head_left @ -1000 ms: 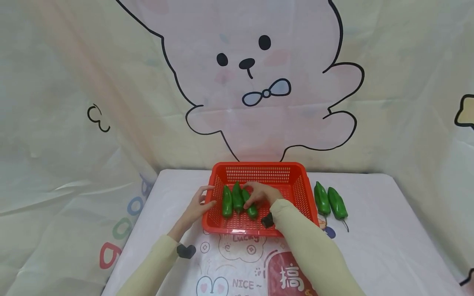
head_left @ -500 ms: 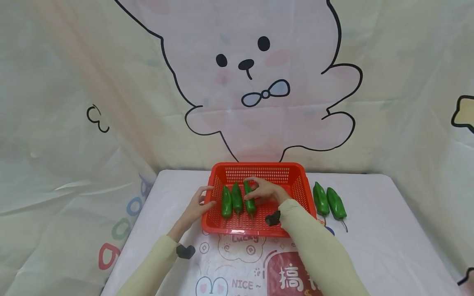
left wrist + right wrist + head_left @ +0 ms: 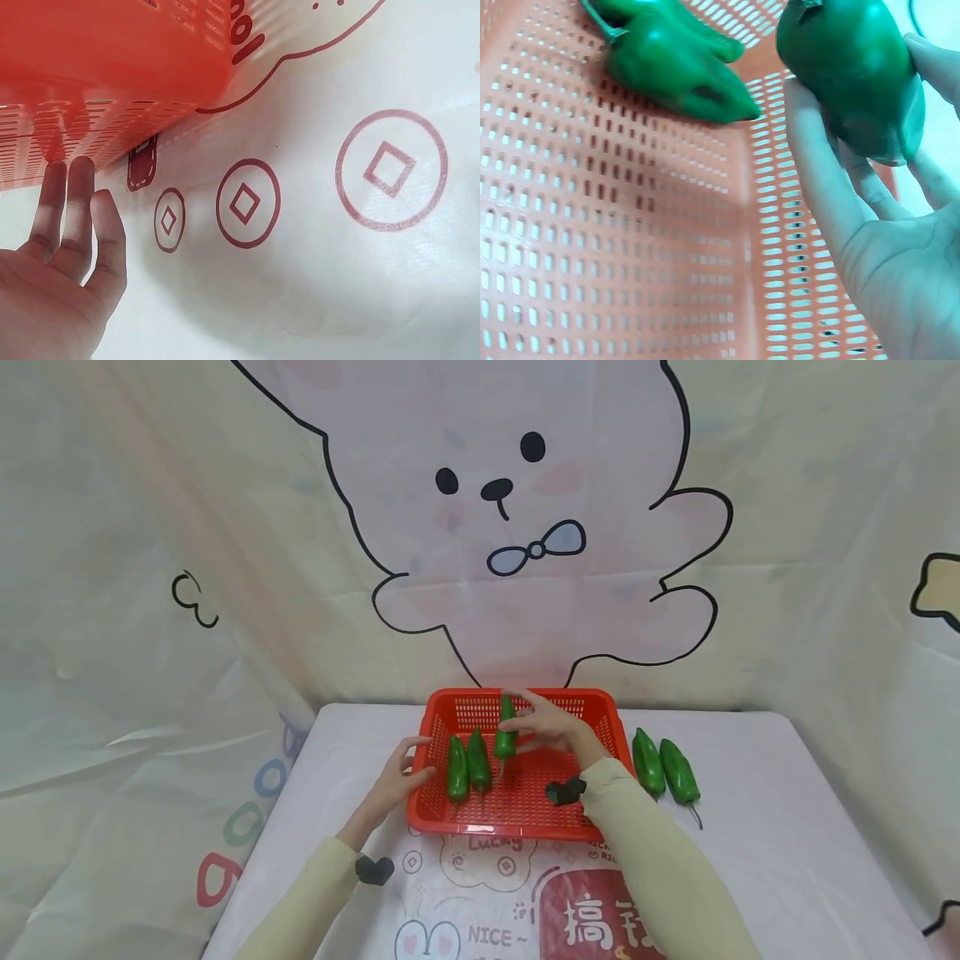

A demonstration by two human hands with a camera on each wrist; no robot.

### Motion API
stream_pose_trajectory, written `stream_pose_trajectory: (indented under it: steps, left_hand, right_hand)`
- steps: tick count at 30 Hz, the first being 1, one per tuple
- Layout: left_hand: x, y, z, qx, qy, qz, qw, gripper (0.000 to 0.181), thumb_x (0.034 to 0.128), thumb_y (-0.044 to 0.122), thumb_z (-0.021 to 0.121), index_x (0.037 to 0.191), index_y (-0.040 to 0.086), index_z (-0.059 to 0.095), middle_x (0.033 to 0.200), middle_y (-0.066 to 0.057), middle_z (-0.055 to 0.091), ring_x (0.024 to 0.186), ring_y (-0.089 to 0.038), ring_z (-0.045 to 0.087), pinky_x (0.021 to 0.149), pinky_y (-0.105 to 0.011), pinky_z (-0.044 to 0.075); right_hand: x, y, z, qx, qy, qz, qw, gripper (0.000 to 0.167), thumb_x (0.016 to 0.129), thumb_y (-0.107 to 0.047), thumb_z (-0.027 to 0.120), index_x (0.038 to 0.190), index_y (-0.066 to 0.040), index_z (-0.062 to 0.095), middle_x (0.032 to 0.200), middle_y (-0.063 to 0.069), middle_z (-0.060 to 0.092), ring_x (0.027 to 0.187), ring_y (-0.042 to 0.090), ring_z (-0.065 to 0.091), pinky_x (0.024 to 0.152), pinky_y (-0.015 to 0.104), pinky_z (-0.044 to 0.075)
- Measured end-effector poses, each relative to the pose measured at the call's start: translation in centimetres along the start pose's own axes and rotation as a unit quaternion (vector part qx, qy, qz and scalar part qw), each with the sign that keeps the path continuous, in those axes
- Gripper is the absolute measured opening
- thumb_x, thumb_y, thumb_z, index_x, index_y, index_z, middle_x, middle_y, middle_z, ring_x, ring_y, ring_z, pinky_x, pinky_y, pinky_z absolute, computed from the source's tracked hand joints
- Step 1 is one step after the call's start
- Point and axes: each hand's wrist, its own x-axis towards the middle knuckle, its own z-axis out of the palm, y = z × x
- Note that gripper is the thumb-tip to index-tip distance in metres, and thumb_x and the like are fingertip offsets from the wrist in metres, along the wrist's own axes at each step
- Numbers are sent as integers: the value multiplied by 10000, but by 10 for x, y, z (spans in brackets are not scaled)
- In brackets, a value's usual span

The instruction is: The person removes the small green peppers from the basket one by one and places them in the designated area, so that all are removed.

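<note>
A red plastic basket [image 3: 525, 831] stands at the table's back. Inside, at its left, two green peppers [image 3: 457, 770] [image 3: 478, 762] lie side by side. My right hand [image 3: 551, 725] holds a third green pepper [image 3: 506, 731] above the basket floor; in the right wrist view that pepper [image 3: 855, 67] sits between the thumb and fingers of the hand [image 3: 900, 255]. My left hand [image 3: 393, 781] is at the basket's left wall, fingers spread. In the left wrist view the fingertips of that hand [image 3: 71, 262] touch the basket's outer wall [image 3: 112, 60].
Two more green peppers [image 3: 648, 763] [image 3: 680, 772] lie on the white table [image 3: 765, 827] to the right of the basket. Printed cloth hangs behind the table and at both sides.
My right hand has lifted its pepper from beside the other two and moved it toward the basket's back wall. My left hand has stayed at the basket's left side.
</note>
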Motion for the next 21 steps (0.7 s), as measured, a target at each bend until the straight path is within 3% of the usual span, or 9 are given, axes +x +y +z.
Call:
stream_pose_trajectory:
  steps: [8, 17, 21]
  left_hand:
    - [-1, 0, -1, -63, -24, -18, 10000, 556, 964, 103, 701, 1443, 245, 458, 1359, -148, 542, 1162, -339, 593, 853, -490, 576]
    - [-1, -1, -1, -21, 12, -86, 10000, 559, 958, 121, 706, 1443, 255, 463, 1354, -144, 543, 1158, -338, 592, 841, -489, 581]
    - [-2, 1, 0, 18, 60, -120, 9999, 563, 954, 126, 711, 1443, 261, 468, 1362, -145, 539, 1161, -339, 589, 834, -477, 585]
  right_hand:
    - [-18, -17, -7, 176, -28, -357, 9992, 794, 962, 13, 666, 1598, -220, 252, 1458, 345, 381, 1107, 370, 622, 920, 620, 508]
    - [-39, -30, -9, 237, 13, -548, 9982, 762, 973, 37, 640, 1599, -211, 282, 1519, 340, 298, 1170, 386, 589, 958, 623, 481]
    - [-47, -34, -8, 147, 142, -675, 9975, 763, 964, 23, 665, 1593, -205, 298, 1462, 306, 387, 1166, 391, 589, 939, 623, 493]
